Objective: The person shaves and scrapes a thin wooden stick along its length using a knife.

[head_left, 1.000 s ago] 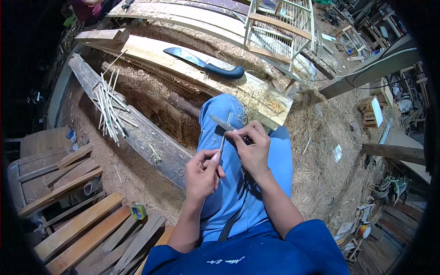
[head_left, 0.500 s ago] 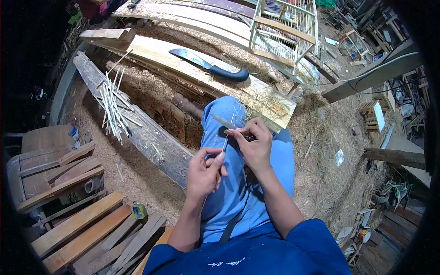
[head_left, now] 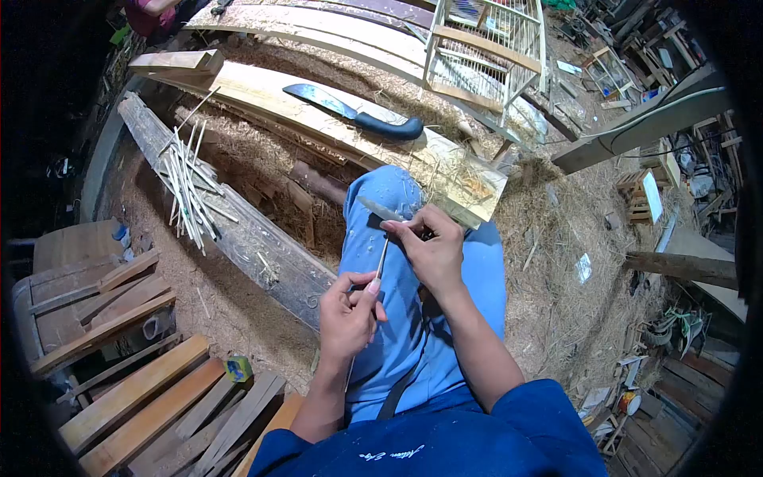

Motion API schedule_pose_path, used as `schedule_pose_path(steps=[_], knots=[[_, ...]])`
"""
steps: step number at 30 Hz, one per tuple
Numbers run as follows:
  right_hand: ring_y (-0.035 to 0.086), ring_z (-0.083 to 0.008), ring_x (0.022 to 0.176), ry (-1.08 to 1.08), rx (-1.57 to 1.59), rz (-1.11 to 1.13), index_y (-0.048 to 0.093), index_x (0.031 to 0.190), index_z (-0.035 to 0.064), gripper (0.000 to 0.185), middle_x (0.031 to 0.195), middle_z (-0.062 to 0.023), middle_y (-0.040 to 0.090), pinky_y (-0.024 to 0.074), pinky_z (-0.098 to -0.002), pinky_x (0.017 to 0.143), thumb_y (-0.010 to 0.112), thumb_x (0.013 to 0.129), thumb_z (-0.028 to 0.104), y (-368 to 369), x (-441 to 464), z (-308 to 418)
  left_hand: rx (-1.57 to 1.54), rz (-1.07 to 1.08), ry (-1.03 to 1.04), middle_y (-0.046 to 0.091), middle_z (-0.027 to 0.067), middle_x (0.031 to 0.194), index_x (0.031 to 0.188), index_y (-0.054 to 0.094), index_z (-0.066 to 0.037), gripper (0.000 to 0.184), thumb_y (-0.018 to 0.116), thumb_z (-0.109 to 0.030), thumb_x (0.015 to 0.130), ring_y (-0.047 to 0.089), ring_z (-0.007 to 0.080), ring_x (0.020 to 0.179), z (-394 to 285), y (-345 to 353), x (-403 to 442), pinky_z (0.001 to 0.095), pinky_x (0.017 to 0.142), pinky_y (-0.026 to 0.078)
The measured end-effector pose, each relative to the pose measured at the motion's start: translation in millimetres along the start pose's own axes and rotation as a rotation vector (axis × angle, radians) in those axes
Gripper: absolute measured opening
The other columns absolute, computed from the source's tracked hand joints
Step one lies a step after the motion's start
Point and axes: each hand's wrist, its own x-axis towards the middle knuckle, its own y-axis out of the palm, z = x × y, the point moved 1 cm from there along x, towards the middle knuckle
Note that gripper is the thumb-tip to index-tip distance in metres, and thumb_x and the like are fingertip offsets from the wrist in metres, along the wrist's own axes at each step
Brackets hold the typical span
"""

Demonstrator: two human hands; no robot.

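Note:
Over my lap, my left hand (head_left: 347,316) is closed on a thin wooden stick (head_left: 383,256) that slants up toward the other hand. My right hand (head_left: 435,253) grips a small knife, its blade (head_left: 377,207) pointing up and left above my knee. The right thumb presses by the blade where the stick's upper end meets it. Fingers cover the knife's handle. A bundle of similar thin sticks (head_left: 189,187) lies on a weathered plank (head_left: 238,230) to the left.
A large black-handled knife (head_left: 350,111) rests on a pale timber beam (head_left: 262,86) ahead. Behind it stands a barred wooden cage (head_left: 485,60). Cut boards (head_left: 151,389) and a yellow tape measure (head_left: 238,368) lie at lower left. Another person's arm (head_left: 159,6) shows at top left.
My left hand has moved down, farther from the right, with the stick. The stick no longer projects past the blade. The whole view has shifted slightly.

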Motion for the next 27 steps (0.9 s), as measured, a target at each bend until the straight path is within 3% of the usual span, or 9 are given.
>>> schedule_pose_path(steps=[22, 24, 27], knots=[[0.057, -0.025, 0.057, 0.02, -0.011, -0.019, 0.06, 0.068, 0.0004, 0.038, 0.066, -0.0108, 0.057, 0.0434, -0.0375, 0.055, 0.087, 0.078, 0.025, 2.0, -1.9, 0.8, 0.029, -0.025, 0.05, 0.064, 0.0075, 0.062, 0.113, 0.061, 0.002, 0.019, 0.061, -0.014, 0.103, 0.045, 0.0048, 0.037, 4.6, 0.9, 1.7, 0.0219, 0.033, 0.033], [0.052, -0.0129, 0.057, -0.045, -0.046, -0.053, 0.063, 0.068, 0.0006, 0.032, 0.064, -0.0056, 0.058, 0.0401, -0.0301, 0.054, 0.089, 0.077, 0.017, 3.7, -2.5, -0.5, 0.031, -0.027, 0.056, 0.064, 0.0076, 0.062, 0.113, 0.061, 0.002, 0.019, 0.061, -0.014, 0.103, 0.045, 0.0046, 0.037, 7.9, -2.3, -3.6, 0.0218, 0.034, 0.033], [0.054, -0.0152, 0.057, -0.077, -0.073, -0.066, 0.063, 0.068, 0.0006, 0.031, 0.064, -0.0068, 0.058, 0.0414, -0.0308, 0.055, 0.089, 0.077, 0.016, 4.9, -2.0, 0.5, 0.026, -0.03, 0.042, 0.065, 0.0076, 0.062, 0.12, 0.06, 0.002, 0.024, 0.062, -0.013, 0.102, 0.044, 0.0046, 0.037, 6.7, -3.6, -5.6, 0.0218, 0.034, 0.033]])
